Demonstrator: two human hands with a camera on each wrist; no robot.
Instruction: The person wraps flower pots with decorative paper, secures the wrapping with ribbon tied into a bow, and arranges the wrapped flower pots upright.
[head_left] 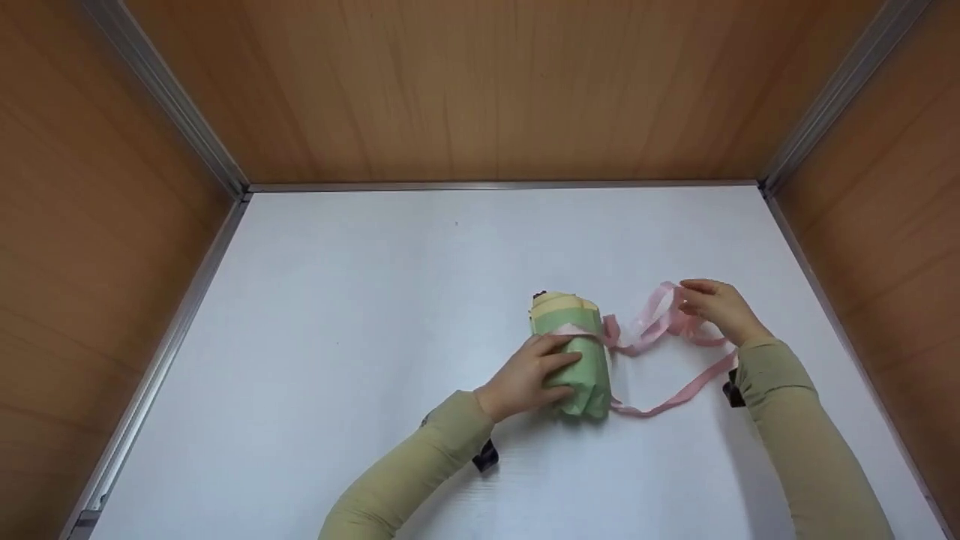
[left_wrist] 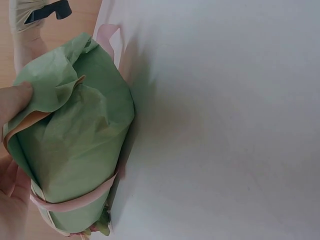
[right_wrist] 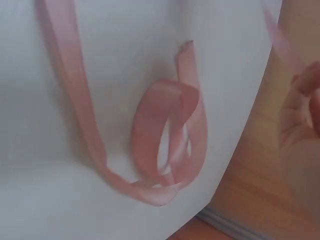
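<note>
A bouquet wrapped in green and cream paper [head_left: 589, 375] lies on the white table, a pink ribbon [head_left: 679, 396] passing around its wrap. My left hand [head_left: 529, 379] grips the bouquet from the left; in the left wrist view the thumb presses the paper [left_wrist: 75, 135]. Bits of green leaf [left_wrist: 103, 222] and reddish petals peek from the wrap's end. To the right, my right hand [head_left: 720, 307] pinches part of the ribbon off the table. In the right wrist view, that hand [right_wrist: 302, 115] is at the edge, beside a loose curl of ribbon [right_wrist: 150, 132] on the table.
Wood-grain panels [head_left: 480, 90] stand behind the white table [head_left: 337, 300] and on both sides, with metal rails [head_left: 480, 186] along the edges. Black wrist devices [head_left: 486, 456] sit under both sleeves. Trailing ribbon spans the table between bouquet and right hand.
</note>
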